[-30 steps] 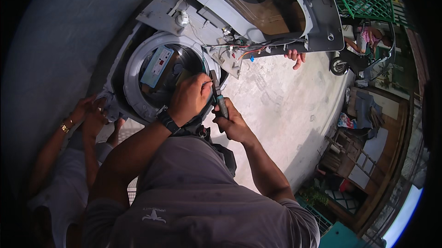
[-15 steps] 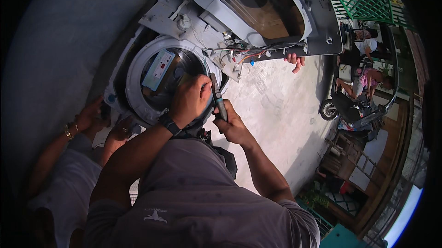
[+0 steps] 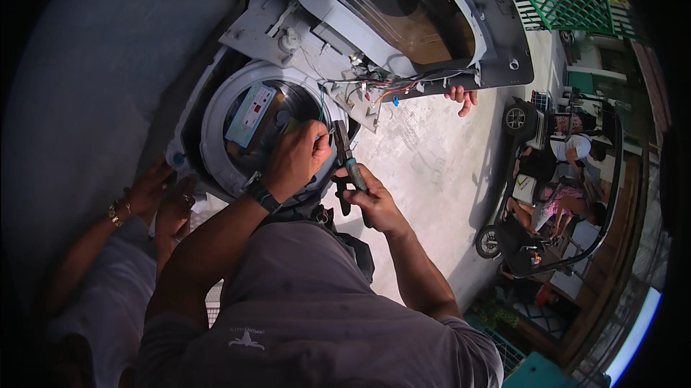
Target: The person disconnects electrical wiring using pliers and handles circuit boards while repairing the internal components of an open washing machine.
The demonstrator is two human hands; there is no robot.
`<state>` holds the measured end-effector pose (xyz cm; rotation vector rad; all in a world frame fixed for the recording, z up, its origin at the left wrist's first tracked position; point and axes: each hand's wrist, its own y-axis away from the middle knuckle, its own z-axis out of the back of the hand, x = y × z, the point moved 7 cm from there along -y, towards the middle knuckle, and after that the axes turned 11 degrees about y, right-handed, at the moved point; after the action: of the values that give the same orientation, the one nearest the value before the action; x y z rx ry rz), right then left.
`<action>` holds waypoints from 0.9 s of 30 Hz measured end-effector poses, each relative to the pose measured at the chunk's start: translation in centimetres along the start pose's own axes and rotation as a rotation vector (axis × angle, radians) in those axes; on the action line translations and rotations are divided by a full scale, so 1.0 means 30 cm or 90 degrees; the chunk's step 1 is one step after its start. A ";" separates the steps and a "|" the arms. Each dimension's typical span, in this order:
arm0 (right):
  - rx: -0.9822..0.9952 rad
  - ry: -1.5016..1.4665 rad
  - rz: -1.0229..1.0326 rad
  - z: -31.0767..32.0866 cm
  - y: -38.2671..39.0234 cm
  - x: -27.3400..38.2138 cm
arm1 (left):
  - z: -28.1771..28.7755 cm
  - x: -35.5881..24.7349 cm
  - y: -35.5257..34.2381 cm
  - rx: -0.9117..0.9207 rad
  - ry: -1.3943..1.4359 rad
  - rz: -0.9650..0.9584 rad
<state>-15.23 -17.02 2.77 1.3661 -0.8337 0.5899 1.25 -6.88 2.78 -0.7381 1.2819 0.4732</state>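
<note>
The wearer's two hands (image 3: 296,158), three other hands (image 3: 463,99) nearby, one pair of pliers (image 3: 355,174), one dark wristwatch (image 3: 261,194), one washing machine (image 3: 214,118) and one blue-edged card (image 3: 248,116) are showing.

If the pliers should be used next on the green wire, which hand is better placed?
Probably the right hand: it holds the pliers, their head near the green wire in this view. The left hand is curled beside them and shows no tool.

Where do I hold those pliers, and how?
Best by the handles, I think, reaching from the near right side: they point back toward the person, where the right hand grips them, while the metal jaws point away.
</note>
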 end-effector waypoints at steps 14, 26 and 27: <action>-0.195 0.030 0.072 0.078 -0.169 0.060 | -0.026 -0.103 0.020 0.118 -0.173 -0.126; -0.165 -0.093 0.017 0.047 -0.179 0.053 | -0.007 -0.067 0.038 0.071 -0.032 -0.026; -0.178 -0.103 0.019 0.038 -0.176 0.066 | -0.004 -0.066 0.038 0.070 -0.034 -0.026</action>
<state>-10.09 -19.07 1.18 1.1568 -1.0274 0.3717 -0.09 -6.03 4.42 -0.6536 1.2310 0.3832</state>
